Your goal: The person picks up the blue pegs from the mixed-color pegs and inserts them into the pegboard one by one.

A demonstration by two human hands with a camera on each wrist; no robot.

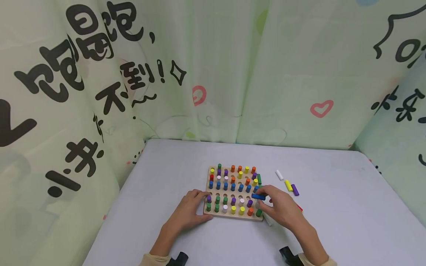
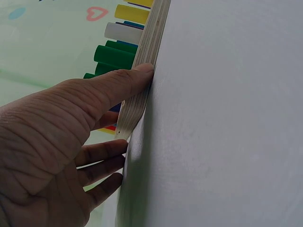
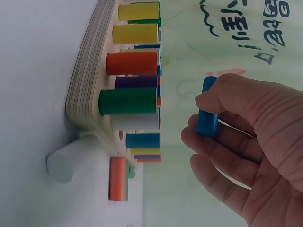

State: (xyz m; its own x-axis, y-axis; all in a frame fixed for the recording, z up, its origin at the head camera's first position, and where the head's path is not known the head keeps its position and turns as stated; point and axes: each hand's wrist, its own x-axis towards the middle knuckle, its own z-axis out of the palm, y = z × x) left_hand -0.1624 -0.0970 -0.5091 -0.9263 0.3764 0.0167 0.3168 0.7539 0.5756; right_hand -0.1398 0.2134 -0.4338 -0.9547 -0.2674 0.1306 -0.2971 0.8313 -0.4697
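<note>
A wooden pegboard (image 1: 237,217) lies on the table, with rows of coloured pegs standing in its holes. My left hand (image 1: 189,208) holds its near left corner; the thumb (image 2: 135,78) presses the near edge and the other fingers reach the left side. Over the right side of the board, my right hand (image 1: 281,207) pinches a blue peg (image 1: 258,197) between thumb and fingers. That blue peg (image 3: 207,124) is off the board, lying crosswise in the head view. A row of blue pegs (image 1: 233,187) crosses the board's middle, and several holes just below this row show bare.
Loose white (image 1: 279,175), yellow and purple pegs (image 1: 295,190) lie right of the board. A red peg (image 3: 117,178) and a white peg (image 3: 68,160) lie close to its right side, partly hidden by my hand in the head view. Printed curtains (image 1: 266,92) surround the table.
</note>
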